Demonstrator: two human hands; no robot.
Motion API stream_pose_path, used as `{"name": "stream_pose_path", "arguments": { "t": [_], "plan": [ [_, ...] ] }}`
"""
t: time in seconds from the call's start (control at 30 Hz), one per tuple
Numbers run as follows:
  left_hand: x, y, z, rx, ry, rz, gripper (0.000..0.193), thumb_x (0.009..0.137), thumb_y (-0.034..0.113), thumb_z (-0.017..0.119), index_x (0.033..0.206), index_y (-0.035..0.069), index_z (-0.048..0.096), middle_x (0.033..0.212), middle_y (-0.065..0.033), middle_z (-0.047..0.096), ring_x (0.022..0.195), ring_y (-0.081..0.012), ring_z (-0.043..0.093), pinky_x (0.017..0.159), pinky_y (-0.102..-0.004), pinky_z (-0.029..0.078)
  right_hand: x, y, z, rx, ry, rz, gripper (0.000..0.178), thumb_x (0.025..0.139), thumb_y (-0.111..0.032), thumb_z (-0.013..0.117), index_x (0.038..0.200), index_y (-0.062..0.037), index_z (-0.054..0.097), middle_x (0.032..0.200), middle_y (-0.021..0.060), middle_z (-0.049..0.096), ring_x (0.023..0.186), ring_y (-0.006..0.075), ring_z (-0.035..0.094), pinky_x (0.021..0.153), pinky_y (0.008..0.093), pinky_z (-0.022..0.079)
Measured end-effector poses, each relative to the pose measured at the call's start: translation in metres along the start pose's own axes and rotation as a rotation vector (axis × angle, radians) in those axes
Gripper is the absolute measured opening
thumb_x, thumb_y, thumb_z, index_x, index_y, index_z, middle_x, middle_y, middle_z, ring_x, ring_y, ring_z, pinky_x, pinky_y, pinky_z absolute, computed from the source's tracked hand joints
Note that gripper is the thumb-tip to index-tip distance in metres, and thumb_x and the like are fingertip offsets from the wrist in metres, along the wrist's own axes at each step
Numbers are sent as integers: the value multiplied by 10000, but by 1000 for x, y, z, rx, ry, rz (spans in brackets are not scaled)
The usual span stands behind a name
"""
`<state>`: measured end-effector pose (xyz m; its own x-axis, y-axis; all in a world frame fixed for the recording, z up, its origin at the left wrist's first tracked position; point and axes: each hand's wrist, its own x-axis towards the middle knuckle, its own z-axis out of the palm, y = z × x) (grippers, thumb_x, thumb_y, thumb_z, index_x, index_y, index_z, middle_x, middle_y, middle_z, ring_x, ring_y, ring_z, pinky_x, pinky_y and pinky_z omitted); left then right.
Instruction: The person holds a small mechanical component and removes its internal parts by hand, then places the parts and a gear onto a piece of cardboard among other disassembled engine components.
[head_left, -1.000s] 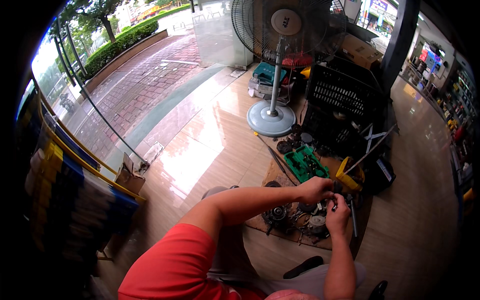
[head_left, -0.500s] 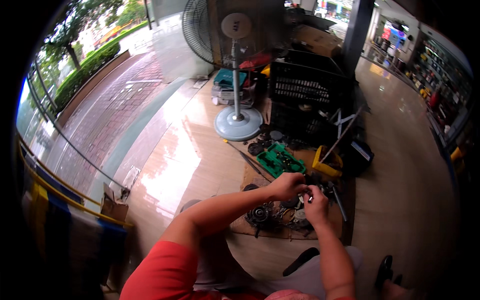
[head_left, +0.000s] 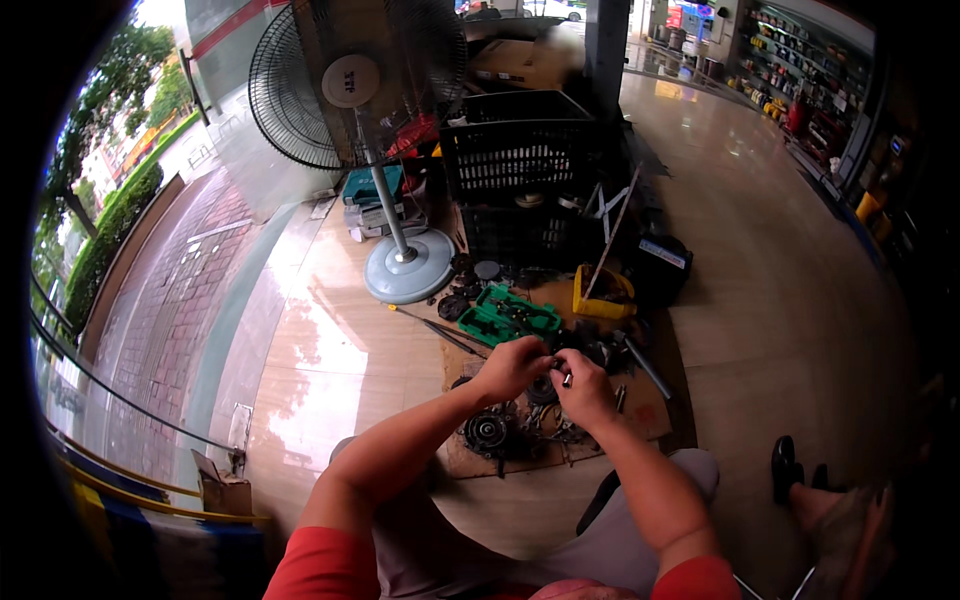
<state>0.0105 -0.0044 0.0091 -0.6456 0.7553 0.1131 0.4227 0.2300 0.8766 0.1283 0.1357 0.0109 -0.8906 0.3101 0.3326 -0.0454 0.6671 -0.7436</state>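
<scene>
**Hands joined over small metal part**

Head view: The left hand (head_left: 512, 366) and right hand (head_left: 585, 390) meet fingertip to fingertip, both pinched on a small metal part (head_left: 566, 379) held between them above the cardboard (head_left: 650, 405). A round motor part (head_left: 487, 431) lies just below the left hand. A green case (head_left: 515, 315) sits beyond the hands, a yellow container (head_left: 598, 298) farther right, and a fan base (head_left: 408, 276) beyond-left.

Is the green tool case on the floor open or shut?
Open: the green tool case lies spread flat beyond the left hand, its dark inner compartments facing up.
</scene>
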Motion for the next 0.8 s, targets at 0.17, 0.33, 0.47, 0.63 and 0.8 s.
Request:
{"name": "stream_pose_path", "arguments": {
  "t": [0.17, 0.33, 0.47, 0.63, 0.8],
  "plan": [
    [0, 4, 1, -31, -3, -23, 222, 898, 214, 696, 975, 11, 649, 831, -163, 674, 772, -258, 665, 706, -362, 514, -1, 4, 0, -16, 11, -36, 219, 834, -102, 696, 1028, -68, 600, 939, 171, 656, 871, 399, 636, 713, 475, 510],
    [-1, 2, 1, -29, 13, 2, 222, 899, 217, 696, 966, 10, 651, 829, -166, 676, 771, -272, 666, 703, -364, 514, -1, 1, 1, -11, 25, -56, 211, 835, -95, 688, 1024, -64, 598, 945, 173, 657, 882, 404, 634, 721, 475, 510],
    [0, 3, 0, -14, 20, -7, 222, 900, 218, 696, 966, 10, 653, 828, -169, 677, 772, -276, 670, 700, -367, 515, -1, -4, -2, 17, -17, 18, 216, 838, -93, 685, 1033, -62, 596, 947, 174, 657, 876, 399, 641, 719, 469, 513],
    [-1, 4, -1, -16, 15, -6, 226, 902, 225, 696, 956, 10, 654, 824, -170, 678, 776, -277, 674, 702, -366, 517, -1, 1, 1, 5, -10, -22, 213, 846, -98, 681, 1038, -63, 595, 960, 174, 658, 876, 399, 642, 716, 469, 513],
    [0, -1, 1, -3, 42, 44, 160, 938, 158, 661, 993, 10, 636, 819, -88, 684, 771, -152, 665, 696, -307, 537, -2, 4, 4, -24, 12, -64, 211, 869, -116, 679, 1058, -65, 600, 988, 175, 662, 901, 413, 635, 723, 475, 511]
  ]
}}
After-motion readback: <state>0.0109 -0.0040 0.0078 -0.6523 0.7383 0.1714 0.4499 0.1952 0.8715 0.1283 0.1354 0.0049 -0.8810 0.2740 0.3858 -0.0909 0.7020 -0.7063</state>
